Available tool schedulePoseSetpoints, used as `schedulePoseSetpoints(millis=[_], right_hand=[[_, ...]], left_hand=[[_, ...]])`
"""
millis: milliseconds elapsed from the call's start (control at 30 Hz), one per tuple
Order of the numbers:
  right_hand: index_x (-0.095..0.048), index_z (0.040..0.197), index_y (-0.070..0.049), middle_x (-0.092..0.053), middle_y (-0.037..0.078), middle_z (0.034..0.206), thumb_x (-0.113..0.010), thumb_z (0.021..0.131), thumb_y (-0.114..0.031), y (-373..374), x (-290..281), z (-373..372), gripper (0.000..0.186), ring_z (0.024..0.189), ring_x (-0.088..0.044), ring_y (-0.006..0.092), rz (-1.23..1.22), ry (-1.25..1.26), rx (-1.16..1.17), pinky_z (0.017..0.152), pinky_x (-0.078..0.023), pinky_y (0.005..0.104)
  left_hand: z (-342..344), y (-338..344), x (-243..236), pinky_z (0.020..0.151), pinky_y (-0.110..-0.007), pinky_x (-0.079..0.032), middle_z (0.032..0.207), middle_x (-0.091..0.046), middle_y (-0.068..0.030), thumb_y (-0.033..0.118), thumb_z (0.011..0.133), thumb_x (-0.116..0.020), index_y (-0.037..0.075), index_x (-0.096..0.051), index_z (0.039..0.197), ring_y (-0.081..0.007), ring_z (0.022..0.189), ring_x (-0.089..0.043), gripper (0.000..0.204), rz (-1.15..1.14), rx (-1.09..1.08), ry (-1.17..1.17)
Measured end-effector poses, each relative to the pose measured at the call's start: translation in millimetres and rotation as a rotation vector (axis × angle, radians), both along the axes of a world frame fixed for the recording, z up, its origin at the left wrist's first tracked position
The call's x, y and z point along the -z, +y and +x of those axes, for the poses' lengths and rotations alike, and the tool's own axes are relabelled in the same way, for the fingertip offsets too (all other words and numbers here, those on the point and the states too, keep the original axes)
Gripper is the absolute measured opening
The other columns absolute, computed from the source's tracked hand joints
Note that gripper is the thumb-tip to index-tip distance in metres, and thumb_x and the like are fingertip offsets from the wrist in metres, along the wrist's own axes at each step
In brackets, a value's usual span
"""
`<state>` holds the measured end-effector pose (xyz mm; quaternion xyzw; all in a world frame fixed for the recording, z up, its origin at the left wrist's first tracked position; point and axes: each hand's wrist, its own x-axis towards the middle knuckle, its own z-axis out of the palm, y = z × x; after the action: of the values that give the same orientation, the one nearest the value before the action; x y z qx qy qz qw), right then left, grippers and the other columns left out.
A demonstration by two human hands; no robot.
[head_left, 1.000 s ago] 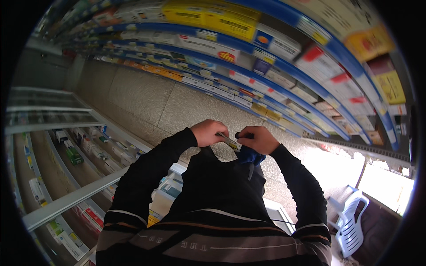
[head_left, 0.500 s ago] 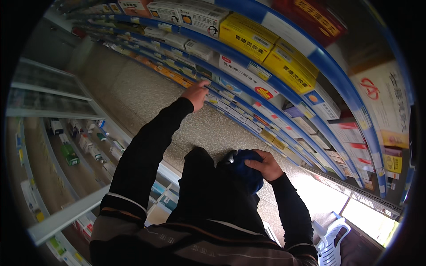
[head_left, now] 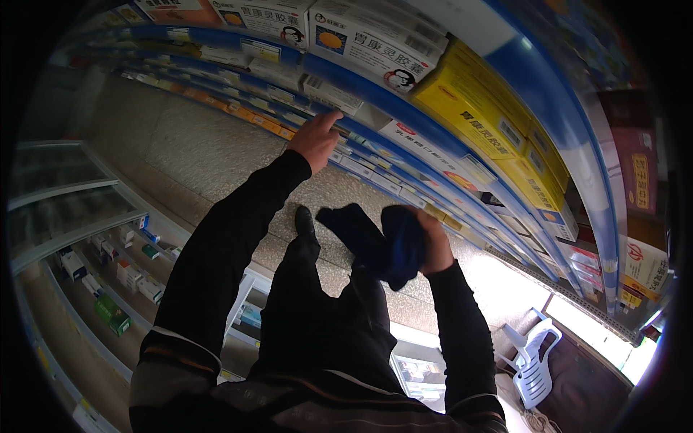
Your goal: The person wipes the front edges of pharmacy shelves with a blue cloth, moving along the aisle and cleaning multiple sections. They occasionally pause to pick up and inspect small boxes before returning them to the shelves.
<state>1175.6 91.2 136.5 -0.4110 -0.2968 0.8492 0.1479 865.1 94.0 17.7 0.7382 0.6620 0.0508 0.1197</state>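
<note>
My left hand reaches to the edge of a right-hand shelf row, index finger stretched out and thumb apart, with nothing visible in it; its fingertips are beside small white boxes. Whether they touch is unclear. My right hand grips a crumpled dark blue cloth, which hangs over my legs and partly hides the fingers. Large white cartons and yellow cartons stand on the shelves above my hands.
Tiered blue-edged shelves curve along the top and right. A glass counter with packages lines the left. Speckled floor tiles run between them. A white plastic chair stands at lower right, by a bright opening.
My left hand has left the flat object both hands held and moved up to the shelf. My right hand still holds the blue cloth, which now hangs more spread out.
</note>
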Motion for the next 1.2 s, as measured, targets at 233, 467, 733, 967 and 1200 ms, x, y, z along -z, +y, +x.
schedulePoseSetpoints(millis=[233,467,733,967,1200], right_hand=[[-0.063,0.130,-0.003,-0.067,0.008,0.118,-0.062,0.097,-0.010,29,36,-81,0.034,0.104,-0.063,0.0177,0.611,-0.323,0.042,0.093,-0.050,0.0293],[-0.071,0.116,-0.007,-0.064,0.014,0.115,-0.072,0.083,-0.002,54,94,-184,0.034,0.106,-0.064,0.0364,1.669,-0.502,0.041,0.092,-0.054,0.0431],[-0.068,0.125,-0.010,-0.060,0.008,0.121,-0.065,0.084,-0.005,66,114,-221,0.042,0.119,-0.057,0.0316,1.906,-0.734,-0.417,0.092,-0.057,0.0392],[-0.062,0.131,-0.007,-0.053,0.017,0.122,-0.061,0.089,-0.005,66,108,-202,0.042,0.116,-0.056,0.0373,1.960,-0.914,-0.590,0.090,-0.058,0.0418],[-0.061,0.132,-0.004,-0.053,0.017,0.120,-0.060,0.089,-0.006,61,121,-235,0.043,0.114,-0.055,0.0374,1.987,-0.897,-0.484,0.090,-0.057,0.0420]], left_hand=[[-14,-17,18,0.112,-0.050,-0.043,0.146,-0.047,-0.0168,0.002,0.092,-0.066,-0.002,-0.068,0.093,-0.0357,0.141,-0.041,0.005,0.138,0.006,-0.046],[-13,-37,27,0.111,-0.048,-0.042,0.146,-0.049,-0.0167,0.009,0.092,-0.063,-0.004,-0.072,0.086,-0.0324,0.140,-0.044,0.017,0.271,0.024,-0.083],[-34,-59,21,0.118,-0.050,-0.037,0.146,-0.047,-0.0174,0.005,0.091,-0.064,-0.004,-0.065,0.095,-0.0341,0.143,-0.041,0.010,0.103,0.115,-0.055],[-56,-139,27,0.117,-0.050,-0.037,0.146,-0.049,-0.0158,0.001,0.091,-0.061,-0.003,-0.065,0.090,-0.0321,0.145,-0.041,0.005,0.054,-0.024,-0.352],[-19,-212,41,0.109,-0.050,-0.041,0.140,-0.054,-0.0135,0.004,0.088,-0.066,0.001,-0.063,0.088,-0.0343,0.138,-0.049,0.004,-0.017,-0.100,-0.552]])
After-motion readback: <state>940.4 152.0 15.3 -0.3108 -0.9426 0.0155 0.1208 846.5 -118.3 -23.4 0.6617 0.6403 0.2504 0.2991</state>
